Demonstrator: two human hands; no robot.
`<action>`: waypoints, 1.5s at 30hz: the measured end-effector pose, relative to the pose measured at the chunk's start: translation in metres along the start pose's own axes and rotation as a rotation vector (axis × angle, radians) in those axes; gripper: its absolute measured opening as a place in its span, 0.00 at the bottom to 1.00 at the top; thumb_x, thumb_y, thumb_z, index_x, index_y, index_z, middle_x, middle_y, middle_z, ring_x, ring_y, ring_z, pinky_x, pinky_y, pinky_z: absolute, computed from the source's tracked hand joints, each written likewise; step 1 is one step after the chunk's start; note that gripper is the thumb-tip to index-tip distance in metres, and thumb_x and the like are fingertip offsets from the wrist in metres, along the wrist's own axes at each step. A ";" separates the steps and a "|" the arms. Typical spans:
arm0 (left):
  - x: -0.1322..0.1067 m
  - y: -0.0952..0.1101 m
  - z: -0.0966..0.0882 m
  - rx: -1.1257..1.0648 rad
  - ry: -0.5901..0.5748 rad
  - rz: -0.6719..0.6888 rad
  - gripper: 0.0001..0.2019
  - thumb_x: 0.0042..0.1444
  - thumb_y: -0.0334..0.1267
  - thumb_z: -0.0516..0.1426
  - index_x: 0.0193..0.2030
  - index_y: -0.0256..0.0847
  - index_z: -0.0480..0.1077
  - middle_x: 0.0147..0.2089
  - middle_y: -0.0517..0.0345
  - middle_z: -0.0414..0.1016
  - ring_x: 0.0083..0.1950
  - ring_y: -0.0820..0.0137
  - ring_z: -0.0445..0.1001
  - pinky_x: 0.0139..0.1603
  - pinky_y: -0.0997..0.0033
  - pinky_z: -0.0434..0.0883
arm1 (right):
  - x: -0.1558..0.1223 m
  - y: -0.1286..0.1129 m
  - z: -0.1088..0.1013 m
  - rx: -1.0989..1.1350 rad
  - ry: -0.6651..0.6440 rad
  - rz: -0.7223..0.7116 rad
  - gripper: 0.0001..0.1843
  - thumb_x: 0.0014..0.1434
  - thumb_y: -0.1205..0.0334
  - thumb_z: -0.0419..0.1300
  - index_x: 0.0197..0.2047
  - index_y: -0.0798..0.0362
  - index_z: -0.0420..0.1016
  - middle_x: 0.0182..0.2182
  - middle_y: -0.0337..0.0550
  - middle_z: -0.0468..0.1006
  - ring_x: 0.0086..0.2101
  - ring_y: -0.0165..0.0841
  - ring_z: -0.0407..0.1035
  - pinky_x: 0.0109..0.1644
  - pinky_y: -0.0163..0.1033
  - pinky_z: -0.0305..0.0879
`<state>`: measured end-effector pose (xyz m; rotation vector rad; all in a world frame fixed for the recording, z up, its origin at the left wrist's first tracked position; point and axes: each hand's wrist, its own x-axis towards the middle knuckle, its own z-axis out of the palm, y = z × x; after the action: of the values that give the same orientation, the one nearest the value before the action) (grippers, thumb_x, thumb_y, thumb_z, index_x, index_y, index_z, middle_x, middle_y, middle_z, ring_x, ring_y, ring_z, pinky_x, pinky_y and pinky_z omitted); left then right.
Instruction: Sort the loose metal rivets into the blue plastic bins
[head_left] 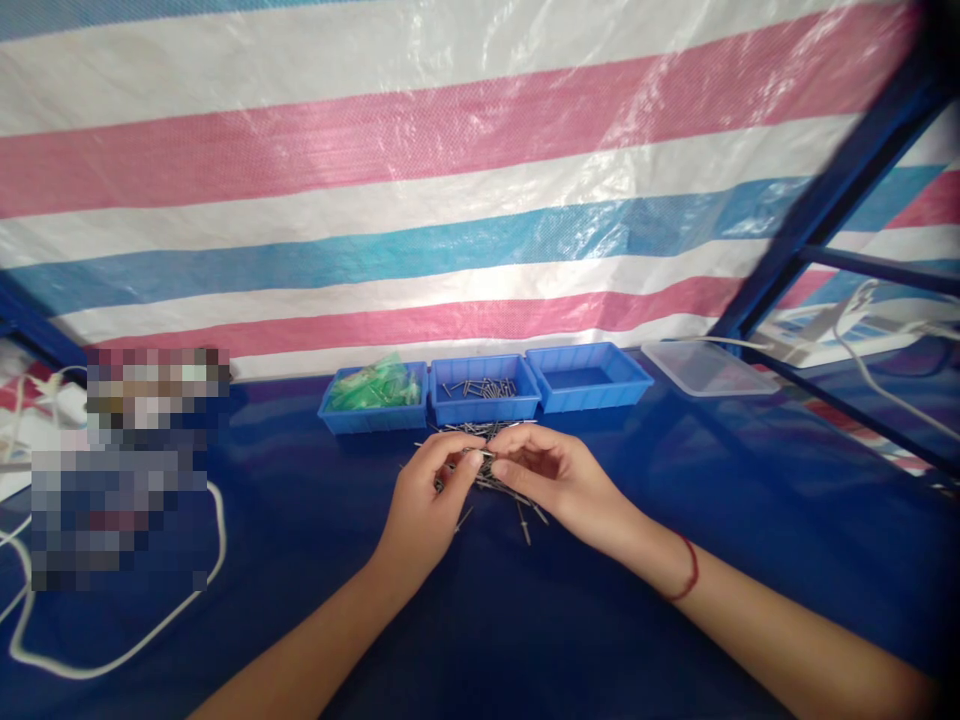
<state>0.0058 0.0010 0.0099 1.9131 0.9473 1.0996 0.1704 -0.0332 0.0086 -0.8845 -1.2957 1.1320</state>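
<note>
A loose pile of metal blind rivets (517, 497) lies on the blue table, with my hands over it. My left hand (424, 490) is closed, thumb and forefinger pinched at a small silver rivet (487, 455). From the other side my right hand (574, 485) meets it, thumb and forefinger closed at the same piece. The fingertips of both hands nearly touch, and they partly hide what is between them. Just behind the pile stands a blue bin (487, 407) holding several similar rivets.
Left of the rivet bin is a blue bin (375, 418) of green plastic bags; on its right stands an empty blue bin (592, 398). A clear plastic lid (709, 368) lies at the back right. A white cable (124, 665) loops at left. A striped sheet (420, 220) hangs behind.
</note>
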 end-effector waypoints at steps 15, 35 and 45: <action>0.001 -0.001 0.001 0.038 -0.140 0.057 0.11 0.64 0.40 0.50 0.40 0.38 0.72 0.44 0.52 0.74 0.46 0.67 0.72 0.46 0.70 0.68 | -0.007 -0.007 0.001 -0.280 0.031 -0.138 0.08 0.59 0.57 0.59 0.40 0.51 0.73 0.33 0.41 0.75 0.33 0.30 0.69 0.37 0.37 0.68; -0.016 0.009 0.013 0.571 -0.569 0.447 0.15 0.62 0.36 0.51 0.55 0.48 0.67 0.61 0.55 0.68 0.63 0.60 0.61 0.60 0.54 0.58 | 0.023 -0.021 -0.067 -1.140 -0.230 -0.219 0.08 0.55 0.69 0.55 0.28 0.53 0.74 0.24 0.38 0.72 0.26 0.29 0.64 0.32 0.35 0.58; -0.013 0.008 0.008 0.692 -0.570 0.424 0.12 0.63 0.40 0.51 0.50 0.44 0.70 0.55 0.52 0.71 0.58 0.60 0.65 0.57 0.55 0.59 | 0.001 -0.029 -0.076 -1.063 -0.544 -0.003 0.19 0.46 0.77 0.56 0.36 0.47 0.80 0.32 0.39 0.76 0.30 0.31 0.70 0.34 0.35 0.63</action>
<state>0.0104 -0.0156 0.0091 2.8769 0.6415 0.3698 0.2494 -0.0311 0.0282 -1.3607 -2.4354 0.6301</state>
